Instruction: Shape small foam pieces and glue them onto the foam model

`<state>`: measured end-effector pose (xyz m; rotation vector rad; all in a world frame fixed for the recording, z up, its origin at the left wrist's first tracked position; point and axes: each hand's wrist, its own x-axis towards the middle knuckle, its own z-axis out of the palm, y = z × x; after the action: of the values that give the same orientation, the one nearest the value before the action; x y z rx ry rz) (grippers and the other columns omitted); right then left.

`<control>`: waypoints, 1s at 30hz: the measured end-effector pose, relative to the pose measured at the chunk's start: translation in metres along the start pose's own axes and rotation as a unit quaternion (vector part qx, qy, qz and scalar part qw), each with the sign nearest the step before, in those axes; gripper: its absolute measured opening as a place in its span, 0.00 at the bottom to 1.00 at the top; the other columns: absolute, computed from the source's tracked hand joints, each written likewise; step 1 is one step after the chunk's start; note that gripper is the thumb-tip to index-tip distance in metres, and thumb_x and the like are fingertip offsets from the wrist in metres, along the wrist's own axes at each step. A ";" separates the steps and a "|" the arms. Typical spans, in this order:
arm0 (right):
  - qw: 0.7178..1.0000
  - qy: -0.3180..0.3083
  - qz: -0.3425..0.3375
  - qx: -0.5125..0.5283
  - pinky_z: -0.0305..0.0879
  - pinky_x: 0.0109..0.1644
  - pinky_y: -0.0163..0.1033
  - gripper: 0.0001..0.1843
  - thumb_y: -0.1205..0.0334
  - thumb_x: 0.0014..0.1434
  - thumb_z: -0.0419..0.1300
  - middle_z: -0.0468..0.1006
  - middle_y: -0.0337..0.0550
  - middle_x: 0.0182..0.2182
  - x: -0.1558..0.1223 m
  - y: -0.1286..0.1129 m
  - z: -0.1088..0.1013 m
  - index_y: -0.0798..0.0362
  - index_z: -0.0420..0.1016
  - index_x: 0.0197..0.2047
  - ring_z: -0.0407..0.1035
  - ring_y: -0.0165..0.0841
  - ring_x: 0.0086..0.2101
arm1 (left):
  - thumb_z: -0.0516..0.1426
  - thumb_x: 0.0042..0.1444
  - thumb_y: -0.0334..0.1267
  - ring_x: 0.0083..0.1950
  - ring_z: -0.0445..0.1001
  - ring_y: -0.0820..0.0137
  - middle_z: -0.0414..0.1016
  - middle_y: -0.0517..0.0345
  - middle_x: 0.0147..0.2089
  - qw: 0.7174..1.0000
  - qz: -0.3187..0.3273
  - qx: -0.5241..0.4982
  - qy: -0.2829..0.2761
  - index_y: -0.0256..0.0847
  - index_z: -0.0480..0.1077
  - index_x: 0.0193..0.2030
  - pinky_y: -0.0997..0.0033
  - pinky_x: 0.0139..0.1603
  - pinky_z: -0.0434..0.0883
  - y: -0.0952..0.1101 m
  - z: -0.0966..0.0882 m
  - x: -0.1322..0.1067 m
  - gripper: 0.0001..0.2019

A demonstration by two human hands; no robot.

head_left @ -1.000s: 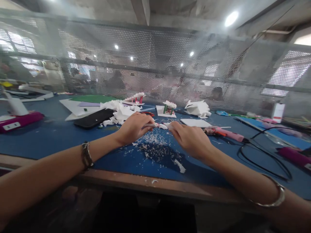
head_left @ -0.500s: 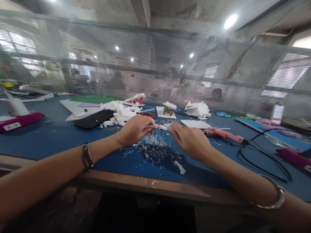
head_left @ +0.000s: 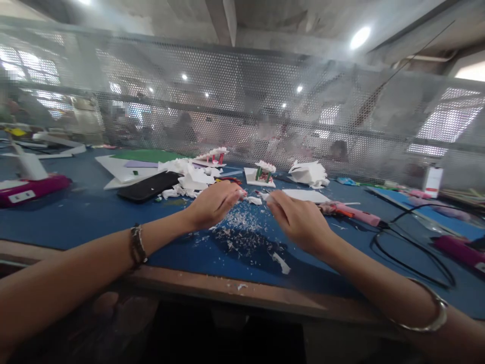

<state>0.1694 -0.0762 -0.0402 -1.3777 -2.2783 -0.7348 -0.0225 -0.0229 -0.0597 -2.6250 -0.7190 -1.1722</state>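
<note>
My left hand [head_left: 214, 202] hovers over the blue table mat [head_left: 76, 217] with its fingers curled and pinched on a small white foam piece at their tips. My right hand [head_left: 299, 220] faces it a short gap away, fingers drawn together on a tiny white bit. A white foam scrap [head_left: 253, 200] shows between the two hands. Below them lies a scatter of white shavings [head_left: 240, 230], and one larger chip [head_left: 281, 263] sits nearer the table's edge. A dark bracelet is on my left wrist and a metal bangle on my right.
A black phone [head_left: 148, 185] and a heap of white foam scraps [head_left: 189, 177] lie to the left. Small foam models [head_left: 264, 172] stand behind. A pink glue gun [head_left: 352, 212] and a black cable [head_left: 409, 253] are to the right. A perforated screen [head_left: 242, 101] closes the back.
My hands have drawn a little apart. The white strip that bridged them earlier no longer spans the gap. The view has tilted slightly.
</note>
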 end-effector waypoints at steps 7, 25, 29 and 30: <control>0.999 0.026 0.000 0.026 0.43 0.21 0.34 0.16 0.58 0.58 0.38 0.72 0.42 0.21 -0.002 0.000 -0.004 0.55 0.63 0.34 0.62 0.29 0.18 | 0.37 0.59 0.41 0.32 0.60 0.71 0.68 0.56 0.29 0.999 0.042 0.021 -0.027 0.38 0.64 0.31 0.67 0.38 0.57 -0.004 0.002 0.001 0.19; 0.997 -0.044 -0.013 -0.058 0.36 0.20 0.35 0.18 0.57 0.59 0.35 0.75 0.45 0.24 0.001 -0.003 -0.006 0.53 0.63 0.37 0.64 0.31 0.19 | 0.37 0.59 0.46 0.31 0.63 0.73 0.65 0.54 0.30 0.999 0.041 0.011 0.009 0.35 0.60 0.34 0.74 0.33 0.62 -0.003 0.003 -0.002 0.19; 0.996 -0.059 -0.004 -0.071 0.35 0.20 0.35 0.17 0.57 0.59 0.36 0.74 0.44 0.22 0.000 -0.005 -0.004 0.53 0.63 0.36 0.63 0.30 0.17 | 0.37 0.59 0.44 0.32 0.64 0.73 0.64 0.53 0.32 0.999 0.020 -0.026 -0.018 0.34 0.58 0.37 0.74 0.32 0.63 -0.002 0.003 -0.002 0.17; 0.997 -0.048 -0.006 -0.068 0.35 0.20 0.35 0.18 0.57 0.60 0.35 0.74 0.44 0.23 0.000 -0.005 -0.003 0.53 0.63 0.36 0.63 0.30 0.17 | 0.37 0.59 0.43 0.32 0.64 0.73 0.64 0.53 0.32 0.999 0.017 -0.032 -0.024 0.34 0.58 0.37 0.74 0.32 0.63 -0.002 0.003 -0.002 0.16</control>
<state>0.1650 -0.0805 -0.0393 -1.4911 -2.3486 -0.8591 -0.0226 -0.0213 -0.0636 -2.7150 -0.6535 -1.1467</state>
